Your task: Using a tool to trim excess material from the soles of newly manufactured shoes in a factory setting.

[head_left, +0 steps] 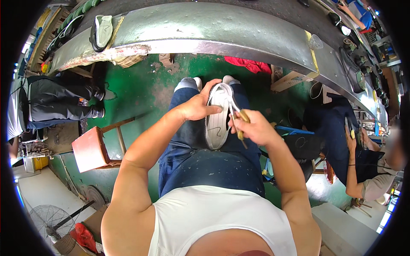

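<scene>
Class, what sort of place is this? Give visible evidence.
Probably a shoe workshop: the left hand holds a pale shoe, another shoe sits on the metal bench, dark shoes farther right.

Long silver metal-topped worktop (205, 25) ran across the top, curved by the lens; yellowish strips (313, 57) crossed it, front edge worn at left. On it: one pale-and-dark shoe (104, 32) beside the left strip, clear cup (315, 42) by the right strip, dark shoes (352, 70) farther right. Green floor (128, 79) was scuffed, patchy; stool (89, 149) with orange-red seat stood there, left.
</scene>
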A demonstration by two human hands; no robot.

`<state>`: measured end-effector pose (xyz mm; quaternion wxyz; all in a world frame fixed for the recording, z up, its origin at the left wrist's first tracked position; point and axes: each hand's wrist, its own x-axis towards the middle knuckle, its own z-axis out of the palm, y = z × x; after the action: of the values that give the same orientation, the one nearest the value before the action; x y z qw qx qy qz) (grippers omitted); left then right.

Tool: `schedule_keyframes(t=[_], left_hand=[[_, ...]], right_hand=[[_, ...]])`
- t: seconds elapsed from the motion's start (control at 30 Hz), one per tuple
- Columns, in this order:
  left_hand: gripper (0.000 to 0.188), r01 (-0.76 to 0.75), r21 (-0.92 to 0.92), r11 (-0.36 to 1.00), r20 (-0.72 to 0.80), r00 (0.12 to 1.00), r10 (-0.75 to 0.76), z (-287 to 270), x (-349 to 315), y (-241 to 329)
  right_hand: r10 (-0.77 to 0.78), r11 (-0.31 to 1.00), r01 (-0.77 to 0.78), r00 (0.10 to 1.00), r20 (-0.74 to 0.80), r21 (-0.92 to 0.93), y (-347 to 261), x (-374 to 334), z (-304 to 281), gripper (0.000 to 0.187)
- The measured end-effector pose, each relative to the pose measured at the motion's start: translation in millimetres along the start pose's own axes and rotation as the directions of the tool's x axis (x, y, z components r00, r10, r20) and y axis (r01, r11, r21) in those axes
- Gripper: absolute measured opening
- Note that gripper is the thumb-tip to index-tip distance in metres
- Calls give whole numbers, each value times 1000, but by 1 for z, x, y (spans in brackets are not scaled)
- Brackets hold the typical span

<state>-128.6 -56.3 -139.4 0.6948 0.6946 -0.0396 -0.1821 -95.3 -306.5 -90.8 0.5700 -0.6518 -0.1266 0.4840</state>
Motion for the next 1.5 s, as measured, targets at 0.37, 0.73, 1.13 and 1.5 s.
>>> schedule_keyframes(t=[0.37,0.73,1.13,1.5], left_hand=[[46,-78,-7,997,-219,973,75,1,4,-20],[44,-166,-121,979,-269,954,129,1,-9,-27],[41,-111,-37,993,-355,931,91,21,6,-16],[58,-106,179,978,-279,948,153,20,10,-16]], right_hand=[[88,921,-76,996,-14,383,20,5,16,25],[-440,695,222,884,-160,-683,57,9,10,22],[-208,687,35,966,-151,-726,25,-35,3,18],[-191,893,29,928,-320,-450,26,-6,-6,31]])
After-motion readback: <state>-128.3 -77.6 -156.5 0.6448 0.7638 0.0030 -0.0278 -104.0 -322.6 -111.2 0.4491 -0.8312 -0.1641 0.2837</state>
